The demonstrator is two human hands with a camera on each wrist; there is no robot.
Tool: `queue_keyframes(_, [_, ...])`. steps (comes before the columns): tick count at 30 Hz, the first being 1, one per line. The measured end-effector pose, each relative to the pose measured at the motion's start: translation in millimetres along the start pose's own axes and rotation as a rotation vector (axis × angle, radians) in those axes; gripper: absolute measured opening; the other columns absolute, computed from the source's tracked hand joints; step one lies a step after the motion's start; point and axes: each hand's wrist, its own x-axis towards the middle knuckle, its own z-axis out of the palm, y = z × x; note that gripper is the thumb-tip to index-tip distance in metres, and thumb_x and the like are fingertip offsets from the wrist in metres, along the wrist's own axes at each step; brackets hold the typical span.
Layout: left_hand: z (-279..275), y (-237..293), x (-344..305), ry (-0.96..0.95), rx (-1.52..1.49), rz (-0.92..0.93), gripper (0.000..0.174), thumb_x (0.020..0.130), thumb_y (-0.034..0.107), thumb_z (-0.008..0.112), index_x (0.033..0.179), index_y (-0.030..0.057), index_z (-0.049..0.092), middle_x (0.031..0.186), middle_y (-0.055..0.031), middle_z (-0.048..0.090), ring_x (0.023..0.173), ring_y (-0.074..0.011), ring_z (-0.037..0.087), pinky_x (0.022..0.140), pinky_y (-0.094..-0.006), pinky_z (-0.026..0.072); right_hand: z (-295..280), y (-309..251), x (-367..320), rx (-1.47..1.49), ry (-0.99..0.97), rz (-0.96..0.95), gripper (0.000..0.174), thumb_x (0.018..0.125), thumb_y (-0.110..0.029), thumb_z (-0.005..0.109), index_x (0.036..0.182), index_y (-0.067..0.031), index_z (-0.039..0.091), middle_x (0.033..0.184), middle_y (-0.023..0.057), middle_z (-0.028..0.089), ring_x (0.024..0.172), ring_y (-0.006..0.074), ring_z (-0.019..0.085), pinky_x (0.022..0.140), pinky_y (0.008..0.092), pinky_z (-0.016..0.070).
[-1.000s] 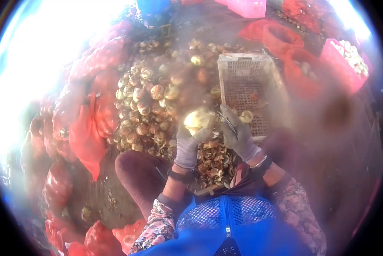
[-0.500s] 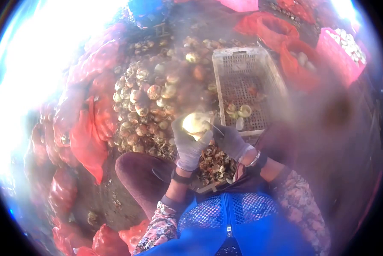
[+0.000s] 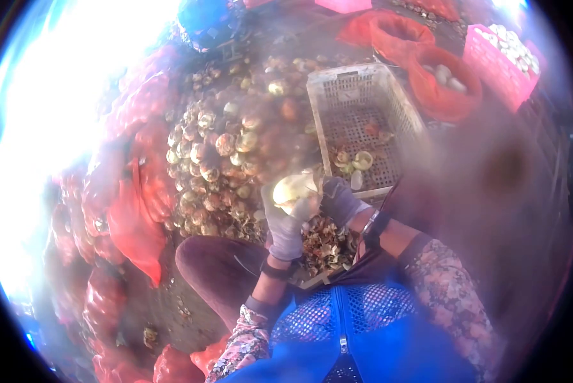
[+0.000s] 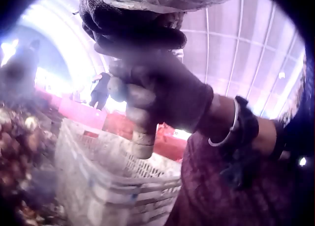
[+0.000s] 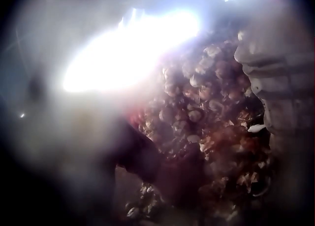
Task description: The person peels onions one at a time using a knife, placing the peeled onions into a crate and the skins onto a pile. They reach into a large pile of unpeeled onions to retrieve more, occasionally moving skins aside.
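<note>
In the head view my gloved left hand [image 3: 285,226] grips a pale, peeled onion [image 3: 293,191] above the lap. Close against the onion's right side is my gloved right hand [image 3: 343,201], its fingers curled. The knife seen in it earlier is hidden by the glove from above. From the left wrist view, the right hand [image 4: 162,93] shows curled fingers below the dark-gloved left hand [image 4: 128,29]. Loose brown onion skins [image 3: 328,246] lie below both hands. The right wrist view is hazy, with a pale glove [image 5: 283,83] along its right edge.
A whitish plastic crate [image 3: 316,121] with a few onions inside stands front right. Unpeeled onions [image 3: 216,153] are heaped ahead and left. Red mesh sacks [image 3: 133,217] line the left. Beyond the crate are an open red sack [image 3: 449,105] and a pink crate [image 3: 497,64] of white onions.
My right hand has come in from beside the onion to against it, and the knife blade has gone from sight. The left hand keeps holding the onion. The head view has shifted slightly.
</note>
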Motion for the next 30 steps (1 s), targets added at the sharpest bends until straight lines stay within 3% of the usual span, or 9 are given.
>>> queue_keyframes(4, [-7, -20, 1, -0.066, 0.401, 0.405, 0.074, 0.073, 0.024, 0.086, 0.127, 0.0014, 0.042, 0.113, -0.0118, 0.059, 0.100, -0.0183, 0.062, 0.085, -0.0321, 0.0542, 12, 6, 2, 0.112, 0.004, -0.013, 0.029, 0.088, -0.028, 0.063, 0.113, -0.0134, 0.068, 0.086, 0.0109, 0.070, 0.076, 0.0311, 0.068, 0.070, 0.0405, 0.0545])
queue_keyframes(9, [-7, 4, -5, -0.090, -0.137, -0.264, 0.066, 0.084, 0.041, 0.073, 0.131, 0.0056, 0.043, 0.116, -0.0112, 0.059, 0.099, -0.0200, 0.061, 0.086, -0.0355, 0.0548, 0, 14, 6, 0.171, -0.101, 0.111, 0.036, 0.090, -0.021, 0.062, 0.125, -0.0136, 0.062, 0.095, 0.0109, 0.071, 0.081, 0.0269, 0.069, 0.072, 0.0359, 0.0551])
queue_keyframes(14, [-26, -8, -3, -0.235, -0.433, -0.348, 0.077, 0.084, 0.055, 0.067, 0.137, 0.0037, 0.047, 0.121, -0.0089, 0.060, 0.111, -0.0215, 0.060, 0.094, -0.0377, 0.0513, -6, 8, 8, 0.740, -0.094, 0.262, 0.027, 0.088, -0.006, 0.061, 0.115, -0.0018, 0.063, 0.102, 0.0126, 0.069, 0.086, 0.0218, 0.067, 0.074, 0.0328, 0.0543])
queue_keyframes(19, [-24, -2, 1, -0.205, -0.360, -0.286, 0.087, 0.076, 0.058, 0.072, 0.134, -0.0017, 0.048, 0.114, -0.0134, 0.064, 0.099, -0.0202, 0.067, 0.084, -0.0308, 0.0567, -25, 7, 5, -0.141, -0.494, -0.059, 0.038, 0.094, -0.016, 0.059, 0.132, -0.0153, 0.060, 0.103, 0.0112, 0.070, 0.082, 0.0260, 0.069, 0.078, 0.0360, 0.0543])
queue_keyframes(20, [-22, 1, 0, -0.217, -0.369, -0.290, 0.088, 0.075, 0.058, 0.072, 0.134, -0.0017, 0.047, 0.115, -0.0137, 0.064, 0.099, -0.0205, 0.067, 0.084, -0.0306, 0.0569, -22, 14, 8, -0.136, -0.402, -0.209, 0.035, 0.095, -0.018, 0.059, 0.130, -0.0142, 0.062, 0.107, 0.0118, 0.070, 0.086, 0.0246, 0.070, 0.078, 0.0356, 0.0545])
queue_keyframes(25, [-27, -5, 4, -0.203, -0.488, -0.381, 0.085, 0.081, 0.072, 0.057, 0.124, -0.0014, 0.053, 0.083, -0.0087, 0.066, 0.058, -0.0139, 0.060, 0.043, -0.0234, 0.0461, -77, -16, 18, 0.664, -0.324, 0.370, 0.034, 0.092, -0.012, 0.063, 0.124, -0.0010, 0.058, 0.100, 0.0061, 0.069, 0.072, 0.0155, 0.065, 0.062, 0.0327, 0.0532])
queue_keyframes(28, [-33, -1, 11, -0.320, -0.479, -0.348, 0.081, 0.084, 0.070, 0.055, 0.123, -0.0017, 0.054, 0.082, -0.0090, 0.066, 0.058, -0.0142, 0.061, 0.046, -0.0239, 0.0484, -60, -8, 11, 0.652, 0.070, -0.029, 0.043, 0.087, -0.010, 0.068, 0.129, -0.0008, 0.059, 0.093, 0.0032, 0.070, 0.073, 0.0144, 0.065, 0.065, 0.0317, 0.0535])
queue_keyframes(29, [-39, -8, 9, -0.300, -0.532, -0.424, 0.076, 0.085, 0.058, 0.058, 0.132, -0.0014, 0.050, 0.107, -0.0128, 0.065, 0.082, -0.0182, 0.066, 0.069, -0.0281, 0.0537, -58, -14, 11, 0.714, 0.131, -0.006, 0.044, 0.087, -0.009, 0.068, 0.129, -0.0009, 0.060, 0.092, 0.0027, 0.070, 0.074, 0.0138, 0.065, 0.066, 0.0309, 0.0537])
queue_keyframes(30, [-38, -10, 6, -0.301, -0.503, -0.439, 0.077, 0.085, 0.058, 0.059, 0.133, -0.0013, 0.050, 0.109, -0.0129, 0.065, 0.084, -0.0183, 0.066, 0.071, -0.0283, 0.0539, -62, -17, 11, 0.673, 0.152, -0.020, 0.042, 0.086, -0.008, 0.068, 0.127, -0.0010, 0.061, 0.092, 0.0029, 0.070, 0.075, 0.0134, 0.065, 0.067, 0.0301, 0.0539])
